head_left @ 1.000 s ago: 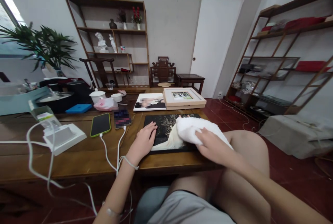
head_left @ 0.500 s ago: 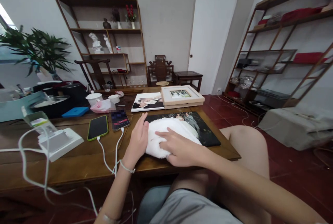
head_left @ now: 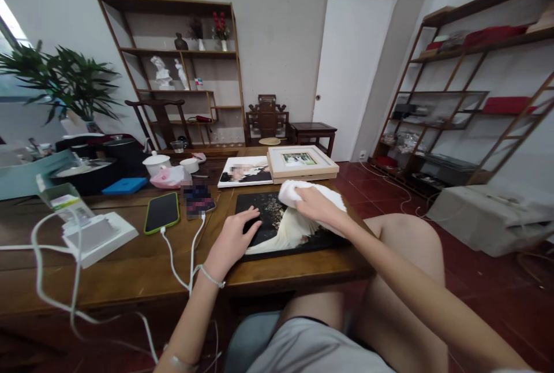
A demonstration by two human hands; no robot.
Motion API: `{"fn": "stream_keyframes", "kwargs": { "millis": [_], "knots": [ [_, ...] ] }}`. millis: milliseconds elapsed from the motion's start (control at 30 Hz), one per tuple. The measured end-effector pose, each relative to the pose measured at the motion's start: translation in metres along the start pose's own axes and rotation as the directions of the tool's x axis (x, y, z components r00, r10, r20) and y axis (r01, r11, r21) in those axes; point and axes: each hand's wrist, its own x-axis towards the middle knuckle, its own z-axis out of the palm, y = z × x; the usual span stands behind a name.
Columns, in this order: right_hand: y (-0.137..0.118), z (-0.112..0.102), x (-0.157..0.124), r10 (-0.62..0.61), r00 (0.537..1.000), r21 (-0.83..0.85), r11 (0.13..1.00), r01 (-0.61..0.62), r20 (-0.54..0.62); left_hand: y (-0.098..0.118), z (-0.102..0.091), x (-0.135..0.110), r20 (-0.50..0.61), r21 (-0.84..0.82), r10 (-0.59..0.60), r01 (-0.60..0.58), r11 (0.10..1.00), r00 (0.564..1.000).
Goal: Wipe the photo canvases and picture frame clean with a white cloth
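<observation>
Over the photo panel [head_left: 288, 228], the right hand [head_left: 314, 202] clutched white cloth [head_left: 289, 191], likely soft, best bunched; the left hand [head_left: 234, 235] lay spread at the panel's left edge

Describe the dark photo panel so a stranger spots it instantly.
Look to the brown wooden table's near edge. There lies the dark photo panel, partly hidden by the left hand and the white cloth in the right hand. Its mostly black picture sets it apart from the white-edged print and pale frame behind.
</observation>
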Motion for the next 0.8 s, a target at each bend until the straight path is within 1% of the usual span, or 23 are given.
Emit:
{"fn": "stream_keyframes", "kwargs": {
  "millis": [100,167,267,333,367,433,600,667,733,800],
  "knots": [
    [-0.031,0.006,0.036,-0.068,0.997,0.034,0.997,0.067,0.024,0.000,0.000,0.000,-0.003,0.014,0.001,-0.001,1.000,1.000],
    [-0.054,0.011,0.053,-0.120,0.992,0.056,0.992,0.117,0.041,0.001,-0.002,0.000,0.003,0.016,0.002,-0.002,1.000,1.000],
    [-0.076,0.018,0.064,-0.175,0.983,0.073,0.982,0.171,0.054,0.004,-0.004,0.000,0.023,-0.004,0.018,-0.018,1.000,1.000],
    [-0.077,0.021,0.062,-0.187,0.981,0.070,0.980,0.184,0.046,0.004,-0.004,0.000,0.030,-0.014,0.027,-0.027,1.000,0.999],
    [-0.072,0.022,0.059,-0.185,0.982,0.064,0.981,0.183,0.038,0.003,-0.003,0.000,0.024,-0.011,0.025,-0.025,1.000,0.999],
    [-0.056,0.023,0.049,-0.170,0.985,0.048,0.985,0.169,0.024,0.000,0.000,-0.001,0.007,-0.004,0.015,-0.015,1.000,1.000],
    [0.009,0.015,0.019,-0.060,0.998,-0.020,0.998,0.060,-0.022,-0.006,0.006,-0.003,-0.024,-0.025,0.004,-0.004,1.000,1.000],
    [0.030,0.010,0.006,-0.017,0.999,-0.044,0.999,0.014,-0.049,-0.005,0.006,-0.002,-0.032,-0.030,0.001,-0.002,1.000,1.000],
    [0.043,0.007,-0.007,0.006,0.998,-0.060,0.998,-0.010,-0.068,-0.004,0.005,-0.001,-0.032,-0.029,-0.003,0.002,1.000,0.999],
    [0.046,0.005,-0.023,0.002,0.998,-0.066,0.998,-0.006,-0.066,-0.002,0.004,-0.001,-0.025,-0.024,-0.005,0.005,1.000,1.000]
  ]
}}
